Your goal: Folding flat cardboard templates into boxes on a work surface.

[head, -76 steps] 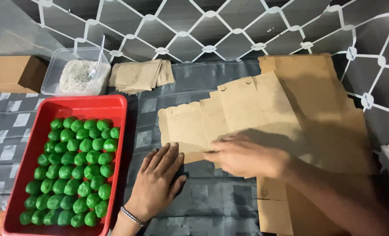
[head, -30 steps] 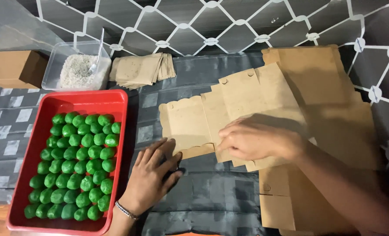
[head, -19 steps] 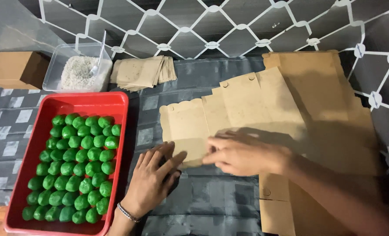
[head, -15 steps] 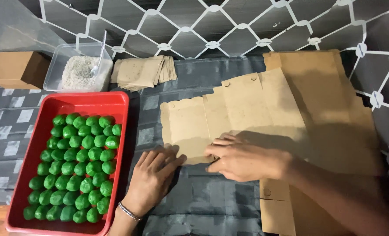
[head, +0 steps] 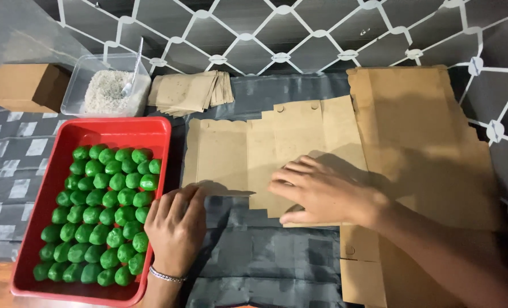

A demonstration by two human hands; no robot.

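A: Head view, counts first. What is on the table?

B: One red tray (head: 160, 126) at the left, packed with green balls (head: 102, 214); too many and too tightly packed for an exact count, several dozen in rows. One clear tub (head: 74, 85) of white grains behind it, with one spoon (head: 133, 71) standing in it. One brown box (head: 25, 85) at the far left. One loose stack of folded brown paper (head: 191, 91) beside the tub.

A: And the flat cardboard?

B: Flat brown box blanks (head: 265, 148) fanned out at centre, at least three overlapping; the exact number cannot be told. A bigger pile of brown card sheets (head: 425, 142) lies to the right, running down to the near edge.

A: Anything in the way?

B: The right forearm covers part of the pile. A dark grey cloth (head: 265, 256) covers the table under everything.

A: Hands?

B: Left hand (head: 177, 228) lies flat on the cloth, fingers spread slightly, tips at the lower edge of the nearest blank, gripping nothing; its side is just beside the tray rim. A bracelet sits on that wrist. Right hand (head: 322, 191) lies palm down, fingers extended, pressing on the overlapping blanks, not closed around any.
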